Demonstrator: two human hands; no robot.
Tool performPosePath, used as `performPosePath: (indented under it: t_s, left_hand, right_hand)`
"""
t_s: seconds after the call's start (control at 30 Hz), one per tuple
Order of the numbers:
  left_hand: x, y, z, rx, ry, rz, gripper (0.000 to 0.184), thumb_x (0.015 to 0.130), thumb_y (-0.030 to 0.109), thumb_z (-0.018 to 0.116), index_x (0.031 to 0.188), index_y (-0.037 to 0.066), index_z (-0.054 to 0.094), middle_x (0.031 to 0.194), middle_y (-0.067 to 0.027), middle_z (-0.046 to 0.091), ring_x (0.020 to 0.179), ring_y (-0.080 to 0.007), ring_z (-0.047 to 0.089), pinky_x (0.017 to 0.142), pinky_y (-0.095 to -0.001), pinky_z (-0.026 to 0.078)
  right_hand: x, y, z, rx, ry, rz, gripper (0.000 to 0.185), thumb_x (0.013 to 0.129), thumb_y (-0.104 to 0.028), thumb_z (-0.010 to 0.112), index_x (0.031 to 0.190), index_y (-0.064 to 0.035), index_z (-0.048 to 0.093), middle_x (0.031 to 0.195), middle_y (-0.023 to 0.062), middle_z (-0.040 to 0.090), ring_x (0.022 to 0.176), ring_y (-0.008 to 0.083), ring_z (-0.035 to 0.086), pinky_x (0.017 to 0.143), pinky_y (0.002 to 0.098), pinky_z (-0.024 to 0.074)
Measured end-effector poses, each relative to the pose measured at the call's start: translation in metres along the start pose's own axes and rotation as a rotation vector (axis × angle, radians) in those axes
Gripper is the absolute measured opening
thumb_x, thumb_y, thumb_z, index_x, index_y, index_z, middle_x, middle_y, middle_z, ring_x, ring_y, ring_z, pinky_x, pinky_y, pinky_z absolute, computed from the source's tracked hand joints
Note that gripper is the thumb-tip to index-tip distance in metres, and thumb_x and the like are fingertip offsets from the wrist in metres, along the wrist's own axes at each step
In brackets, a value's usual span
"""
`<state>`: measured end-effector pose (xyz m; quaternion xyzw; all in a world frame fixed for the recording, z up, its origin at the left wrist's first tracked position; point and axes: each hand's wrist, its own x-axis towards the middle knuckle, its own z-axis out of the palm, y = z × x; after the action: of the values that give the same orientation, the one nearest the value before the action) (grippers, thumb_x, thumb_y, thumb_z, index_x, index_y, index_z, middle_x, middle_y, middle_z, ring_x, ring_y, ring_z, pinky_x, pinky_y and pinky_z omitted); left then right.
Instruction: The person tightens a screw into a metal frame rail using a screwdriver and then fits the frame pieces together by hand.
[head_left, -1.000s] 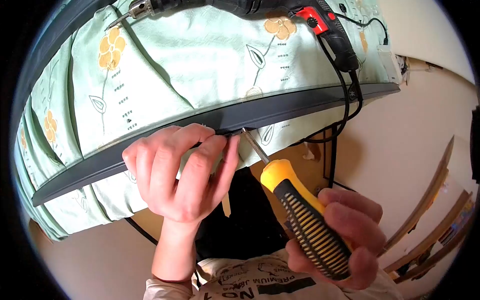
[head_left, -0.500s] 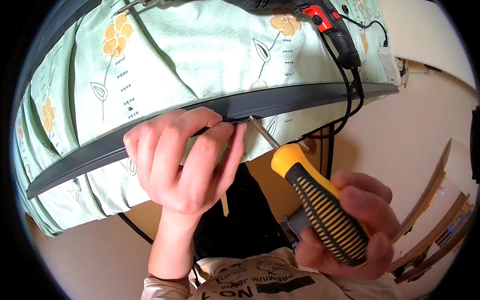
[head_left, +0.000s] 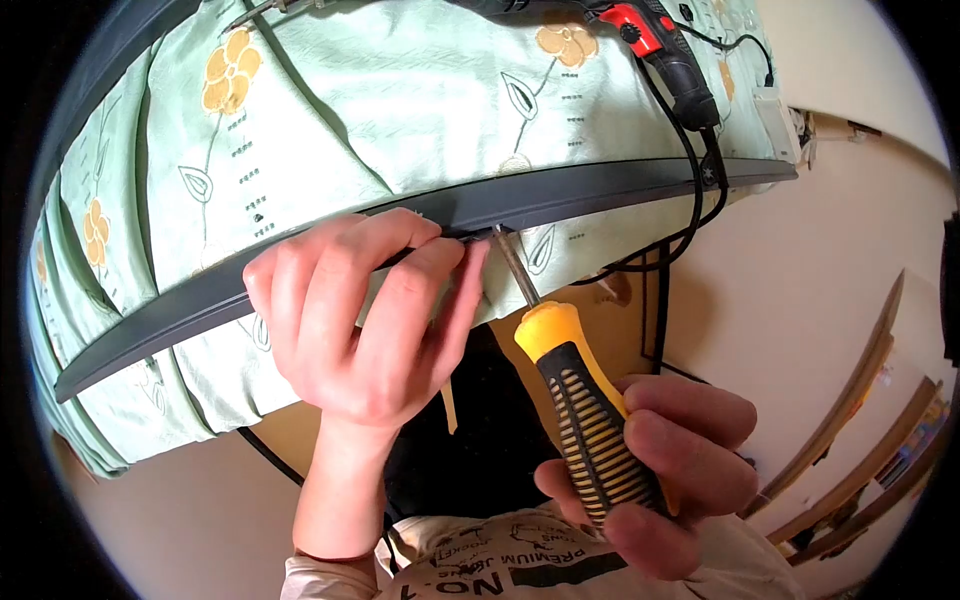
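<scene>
A long dark grey strip [head_left: 580,189] lies across the green flowered cloth [head_left: 420,110]. My left hand [head_left: 365,310] is closed on the strip's near edge, its fingertips pinched at a small dark part too hidden to name. The yellow and black screwdriver [head_left: 590,420] is in my right hand [head_left: 670,470], with fingers wrapped round its handle. Its metal tip touches or nearly touches the strip's lower edge, just right of my left fingertips.
A black and red power drill [head_left: 640,35] lies on the cloth at the top, its black cable [head_left: 692,190] looping over the strip. Another dark strip [head_left: 110,90] curves along the upper left. Wooden shelves [head_left: 850,430] stand at the lower right.
Both hands and the strip have shifted slightly upward in view over the second. Since the middle frame, the screwdriver's handle has swung left and stands steeper, with the tip still by the strip.
</scene>
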<state>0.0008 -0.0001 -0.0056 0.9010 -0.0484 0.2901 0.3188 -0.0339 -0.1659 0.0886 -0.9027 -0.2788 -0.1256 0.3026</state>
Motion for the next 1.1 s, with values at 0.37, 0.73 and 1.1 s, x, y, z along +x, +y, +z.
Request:
performPosePath:
  t_s: [0.37,0.73,1.1]
  left_hand:
    - [0.0,0.001,-0.002,0.027,-0.033,0.014,0.023,0.069,0.005,0.088,0.083,0.008,0.071,0.087,-0.0056,0.069,0.081,-0.0213,0.064,0.078,-0.0335,0.043]
    - [0.002,0.004,-0.007,0.042,-0.086,0.017,0.022,0.069,0.004,0.087,0.084,0.006,0.071,0.088,-0.0069,0.069,0.083,-0.0226,0.064,0.079,-0.0348,0.044]
    - [0.024,-0.015,-0.028,0.047,-0.334,0.205,0.03,0.058,-0.002,0.082,0.086,0.007,0.073,0.09,-0.0078,0.07,0.081,-0.0256,0.066,0.069,-0.0355,0.053]
  right_hand:
    - [-0.026,0.018,-0.014,0.0,0.081,-0.07,0.053,0.088,-0.024,0.083,0.132,-0.0298,0.054,0.126,0.0084,0.053,0.099,0.0235,0.058,0.064,0.0194,0.0528]
    - [-0.023,0.03,-0.031,0.019,0.094,0.025,0.063,0.095,-0.033,0.075,0.15,-0.0287,0.042,0.129,0.0092,0.052,0.1,0.0219,0.054,0.06,0.0201,0.0526]
    - [0.0,0.056,-0.006,0.52,-0.021,0.252,0.049,0.084,0.002,0.072,0.127,-0.0076,0.051,0.11,0.0169,0.056,0.082,0.0255,0.065,0.068,0.0341,0.0576]
